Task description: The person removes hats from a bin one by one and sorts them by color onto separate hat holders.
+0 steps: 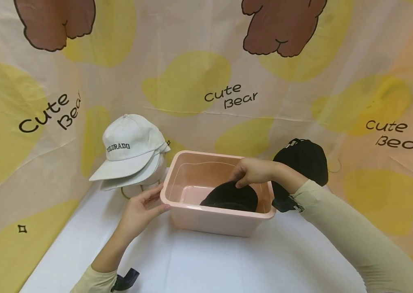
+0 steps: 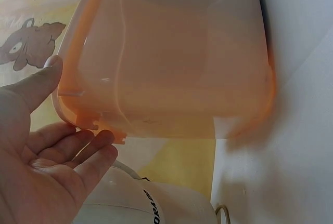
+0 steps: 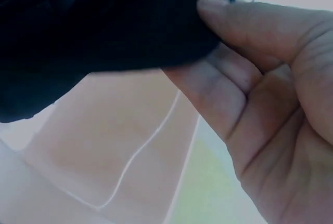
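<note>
A pink plastic basin [image 1: 211, 221] stands on the white table. My left hand [image 1: 138, 211] holds its left front corner, the thumb at the front rim and the fingers along the left end; the left wrist view shows the fingertips [image 2: 106, 143] by the rim's tabs. Over the basin, my right hand [image 1: 255, 171] pinches the edge of a black cap [image 1: 232, 197] between thumb and fingers. That cap is tilted, with its lower part inside the basin. In the right wrist view the thumb lies on the flat dark edge of the cap [image 3: 130, 31].
Left of the basin, a white baseball cap [image 1: 129, 142] lettered COLORADO sits over another pale cap [image 1: 137, 179] on a rounded stand. Behind my right forearm is a second black cap [image 1: 302, 162]. A printed cloth [image 1: 177, 81] hangs behind the table [image 1: 206, 260].
</note>
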Motion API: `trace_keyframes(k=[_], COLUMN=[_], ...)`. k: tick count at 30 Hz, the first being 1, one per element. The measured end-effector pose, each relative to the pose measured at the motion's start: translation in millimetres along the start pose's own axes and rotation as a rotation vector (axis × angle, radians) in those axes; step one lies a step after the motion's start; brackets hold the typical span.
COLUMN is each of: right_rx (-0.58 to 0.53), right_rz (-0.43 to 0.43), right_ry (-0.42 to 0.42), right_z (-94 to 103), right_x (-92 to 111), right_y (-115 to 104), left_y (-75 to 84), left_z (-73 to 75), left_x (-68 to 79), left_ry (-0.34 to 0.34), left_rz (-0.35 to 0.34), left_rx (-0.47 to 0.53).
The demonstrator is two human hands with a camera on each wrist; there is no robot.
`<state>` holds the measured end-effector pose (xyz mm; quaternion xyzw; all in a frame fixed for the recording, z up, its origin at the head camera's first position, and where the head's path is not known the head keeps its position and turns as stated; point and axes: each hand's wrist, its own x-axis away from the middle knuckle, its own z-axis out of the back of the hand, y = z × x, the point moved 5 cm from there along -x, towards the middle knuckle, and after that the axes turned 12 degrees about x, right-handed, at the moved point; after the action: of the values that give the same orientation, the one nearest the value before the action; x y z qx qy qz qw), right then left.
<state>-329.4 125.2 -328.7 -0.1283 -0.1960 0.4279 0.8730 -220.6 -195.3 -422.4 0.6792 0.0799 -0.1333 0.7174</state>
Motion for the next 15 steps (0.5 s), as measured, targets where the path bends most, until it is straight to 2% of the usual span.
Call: trace_keyframes(k=[3,15], right_rx=[-0.015,0.063], right_rz=[-0.018,-0.071], right_ry=[0.061,0.375], right_z=[7.4,39.8], right_x=[6.3,41.2], right_y=[2.1,-1.1], left_y=[0.1,2.3], left_z=[-0.4,-0.7], left_x=[0.2,0.5], left_ry=[0.001,0.010], left_rz=[0.005,0.015], left_rx=[-0.004,-0.017])
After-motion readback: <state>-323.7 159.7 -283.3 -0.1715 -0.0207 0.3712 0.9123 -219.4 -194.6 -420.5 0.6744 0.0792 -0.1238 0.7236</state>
